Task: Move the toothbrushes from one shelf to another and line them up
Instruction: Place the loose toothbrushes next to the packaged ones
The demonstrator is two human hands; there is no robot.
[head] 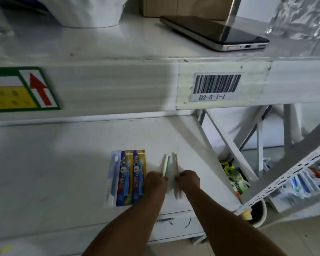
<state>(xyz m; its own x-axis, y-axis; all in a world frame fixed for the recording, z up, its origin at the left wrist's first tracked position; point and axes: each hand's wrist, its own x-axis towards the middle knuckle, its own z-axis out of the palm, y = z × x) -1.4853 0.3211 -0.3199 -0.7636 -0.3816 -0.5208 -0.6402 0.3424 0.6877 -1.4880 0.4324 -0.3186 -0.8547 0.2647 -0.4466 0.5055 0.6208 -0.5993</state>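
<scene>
Three packaged toothbrushes [127, 177] lay side by side on the lower shelf [63, 163]. Left hand [156, 180] pinched a pale green toothbrush [166, 164]; right hand [188, 180] pinched a brown-handled toothbrush [176, 162].

Two shelves, toothbrushes in a row on the lower one

On the lower white metal shelf [63, 163], three carded toothbrush packs [127, 177] lie side by side, long axes running 12 to 6 o'clock. At their 3 o'clock lies a pale green loose toothbrush [166, 164], then a thin brownish loose toothbrush [176, 163]. The left hand [155, 182] sits at the near end of the first, the right hand [188, 180] at the near end of the second. At 12 o'clock, on the upper white shelf [100, 45], a flat dark tablet device [216, 33] lies toward 1 o'clock; a barcode label [217, 86] is fixed to that shelf's front edge below it.
</scene>
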